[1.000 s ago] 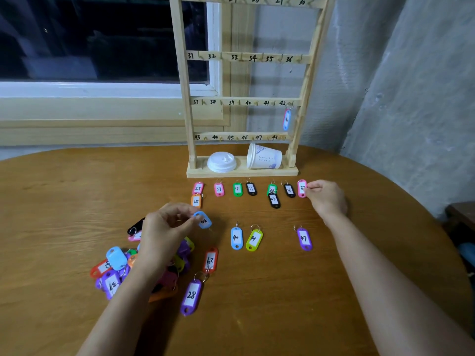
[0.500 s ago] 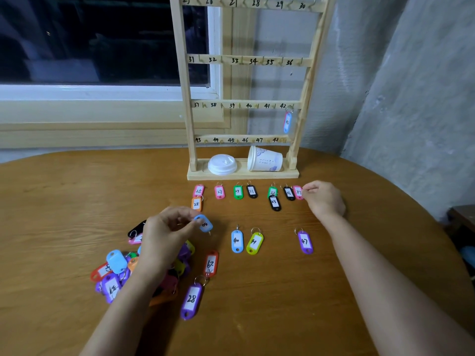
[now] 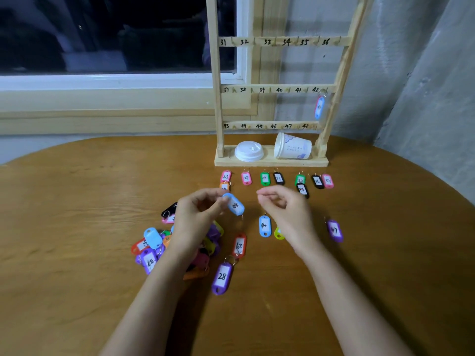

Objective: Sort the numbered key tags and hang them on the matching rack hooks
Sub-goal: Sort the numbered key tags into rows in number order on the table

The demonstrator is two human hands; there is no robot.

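Observation:
The wooden key rack (image 3: 218, 104) stands at the table's far side, its numbered rows running from 31 to 48. One blue tag (image 3: 319, 107) hangs on hook 42. My left hand (image 3: 198, 214) pinches a light blue tag (image 3: 234, 204) by its end, held just above the table. My right hand (image 3: 281, 205) hovers a little to the right of that tag, fingers loosely curled and holding nothing. A row of sorted tags (image 3: 265, 178) lies in front of the rack. A pile of unsorted tags (image 3: 154, 246) sits under my left wrist.
A white lid (image 3: 248, 150) and a tipped paper cup (image 3: 293, 147) rest on the rack's base. Loose tags lie nearby: blue 40 (image 3: 264, 226), purple 47 (image 3: 335, 231), red 62 (image 3: 239, 245), purple 28 (image 3: 222, 277). A grey wall rises at the right.
My right hand has left the pink tag at the row's right end and moved left toward the light blue tag. My left hand has lifted that tag slightly forward.

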